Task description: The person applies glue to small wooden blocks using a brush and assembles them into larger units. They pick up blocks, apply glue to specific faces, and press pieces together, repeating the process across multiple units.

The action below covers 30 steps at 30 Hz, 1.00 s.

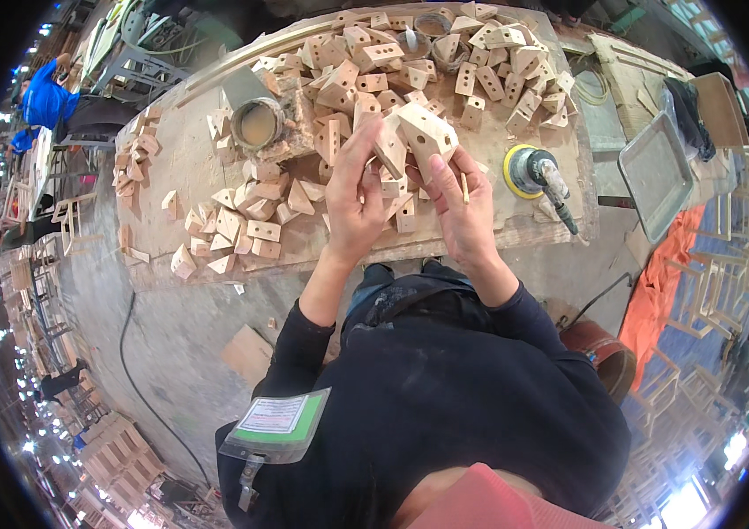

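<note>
Above the near side of the workbench, both my hands are raised with wooden blocks in them. My left hand (357,198) is closed on an angled wooden block (389,148), its fingers along the block's left side. My right hand (464,207) grips a larger bevelled wooden block (427,130) with drilled holes in its end. A thin pale stick (465,187) also sticks out between my right fingers. The two blocks are close together; whether they touch cannot be made out. Beneath them lie several loose blocks (264,230) of the same kind, many with holes.
The wooden workbench (149,251) carries a big heap of blocks (489,81) at the back. A can (236,125) of yellowish liquid stands left, a sander (529,172) with a yellow pad right. Beyond the right edge is a grey tray (681,207). A cable (132,366) crosses the floor.
</note>
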Each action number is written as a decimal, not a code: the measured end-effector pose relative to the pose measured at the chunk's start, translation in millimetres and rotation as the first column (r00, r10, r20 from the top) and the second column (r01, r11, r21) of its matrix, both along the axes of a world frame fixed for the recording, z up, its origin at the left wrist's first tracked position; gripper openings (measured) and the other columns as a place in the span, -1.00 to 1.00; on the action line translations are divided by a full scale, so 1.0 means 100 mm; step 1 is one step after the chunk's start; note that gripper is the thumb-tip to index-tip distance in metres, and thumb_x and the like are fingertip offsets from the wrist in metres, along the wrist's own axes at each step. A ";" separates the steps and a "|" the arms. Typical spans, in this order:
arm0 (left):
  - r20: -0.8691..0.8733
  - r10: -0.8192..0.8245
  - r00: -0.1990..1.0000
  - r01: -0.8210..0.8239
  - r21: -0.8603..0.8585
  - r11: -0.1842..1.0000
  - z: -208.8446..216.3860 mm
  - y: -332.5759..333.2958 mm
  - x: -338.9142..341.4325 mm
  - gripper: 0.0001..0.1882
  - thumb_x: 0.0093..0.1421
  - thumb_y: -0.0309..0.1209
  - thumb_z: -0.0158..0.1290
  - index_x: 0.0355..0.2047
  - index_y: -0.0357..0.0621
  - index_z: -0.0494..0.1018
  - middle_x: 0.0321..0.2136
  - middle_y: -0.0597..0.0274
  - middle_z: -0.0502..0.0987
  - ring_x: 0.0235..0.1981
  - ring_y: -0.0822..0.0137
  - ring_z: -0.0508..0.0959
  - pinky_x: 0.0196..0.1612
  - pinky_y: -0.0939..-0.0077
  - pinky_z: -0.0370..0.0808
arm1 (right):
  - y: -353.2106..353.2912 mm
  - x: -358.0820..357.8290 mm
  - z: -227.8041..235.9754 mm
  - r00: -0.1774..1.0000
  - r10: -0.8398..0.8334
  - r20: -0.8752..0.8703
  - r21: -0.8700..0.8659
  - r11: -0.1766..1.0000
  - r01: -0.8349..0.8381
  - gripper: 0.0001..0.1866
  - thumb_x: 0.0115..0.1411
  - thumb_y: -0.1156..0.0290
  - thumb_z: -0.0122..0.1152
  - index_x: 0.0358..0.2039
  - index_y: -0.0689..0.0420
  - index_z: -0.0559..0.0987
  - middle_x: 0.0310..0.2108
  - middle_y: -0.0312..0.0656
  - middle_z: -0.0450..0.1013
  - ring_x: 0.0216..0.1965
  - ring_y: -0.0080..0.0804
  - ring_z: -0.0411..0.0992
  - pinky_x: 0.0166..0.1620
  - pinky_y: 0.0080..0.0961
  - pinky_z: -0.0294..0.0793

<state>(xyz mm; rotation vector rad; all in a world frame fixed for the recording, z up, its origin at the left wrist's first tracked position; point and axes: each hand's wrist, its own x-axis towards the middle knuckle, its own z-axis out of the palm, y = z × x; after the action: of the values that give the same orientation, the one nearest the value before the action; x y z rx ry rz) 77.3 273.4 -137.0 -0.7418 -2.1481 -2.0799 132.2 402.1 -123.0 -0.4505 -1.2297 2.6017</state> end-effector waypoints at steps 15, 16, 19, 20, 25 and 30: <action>0.185 -0.112 0.976 0.074 0.200 0.977 0.00 -0.36 -0.05 -0.42 -0.09 -0.72 0.13 0.00 -0.10 0.39 0.05 0.15 0.29 0.09 0.28 0.37 0.11 0.43 0.38 | -0.07 0.08 0.07 0.994 0.100 0.052 -0.103 0.990 -0.094 -0.51 0.36 0.13 -0.04 0.04 0.34 0.40 -0.04 0.01 0.46 -0.01 -0.30 0.47 0.07 -0.37 0.47; 0.037 -0.056 0.998 0.053 0.087 0.995 0.03 -0.35 -0.05 -0.46 -0.12 -0.74 0.12 -0.07 -0.08 0.44 0.03 0.16 0.29 0.07 0.28 0.38 0.09 0.43 0.39 | -0.06 0.09 0.08 0.989 0.123 0.084 -0.112 0.987 -0.113 -0.51 0.36 0.13 -0.04 0.04 0.35 0.40 -0.05 0.01 0.46 -0.02 -0.31 0.47 0.07 -0.37 0.47; -0.254 0.010 0.967 -0.045 -0.134 0.990 0.13 -0.33 0.00 -0.52 -0.15 -0.79 0.07 -0.23 0.00 0.56 -0.03 0.19 0.29 0.02 0.27 0.39 0.03 0.42 0.42 | -0.06 0.13 0.14 0.971 0.198 0.137 -0.160 0.971 -0.176 -0.51 0.35 0.13 -0.02 0.03 0.34 0.40 -0.04 -0.01 0.46 -0.03 -0.31 0.48 0.07 -0.36 0.49; -0.235 0.009 0.972 -0.044 -0.141 0.989 0.13 -0.31 0.04 -0.53 -0.14 -0.80 0.06 -0.26 0.02 0.58 -0.05 0.19 0.29 0.00 0.26 0.39 0.01 0.42 0.43 | -0.07 0.15 0.15 0.966 0.224 0.129 -0.182 0.963 -0.199 -0.51 0.35 0.14 -0.01 0.03 0.34 0.39 -0.04 -0.01 0.45 -0.03 -0.32 0.48 0.08 -0.35 0.49; -0.257 0.012 0.966 -0.047 -0.132 0.990 0.10 -0.31 0.08 -0.53 0.00 -0.78 -0.02 -0.15 -0.01 0.59 -0.07 0.16 0.32 -0.07 0.30 0.41 -0.05 0.45 0.44 | -0.10 0.18 0.14 0.968 0.239 0.079 -0.267 0.940 -0.210 -0.55 0.34 0.18 0.01 0.04 0.31 0.38 -0.02 -0.08 0.43 -0.05 -0.36 0.48 0.08 -0.32 0.50; 0.074 0.013 0.997 -0.018 0.069 0.997 0.22 -0.28 0.15 -0.67 0.27 -0.55 -0.06 0.05 -0.23 0.42 -0.02 0.14 0.38 0.02 0.36 0.41 0.09 0.49 0.35 | -0.18 0.16 0.20 0.978 0.203 0.049 -0.176 0.966 -0.191 -0.53 0.36 0.16 -0.04 0.05 0.32 0.36 0.01 -0.06 0.42 0.00 -0.32 0.46 0.15 -0.34 0.44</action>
<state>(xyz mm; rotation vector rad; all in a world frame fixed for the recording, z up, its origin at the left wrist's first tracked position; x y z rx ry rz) 92.8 245.2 -115.0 -0.6499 -2.0979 -2.1944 148.1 383.7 -102.9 -0.4722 -1.1286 2.8986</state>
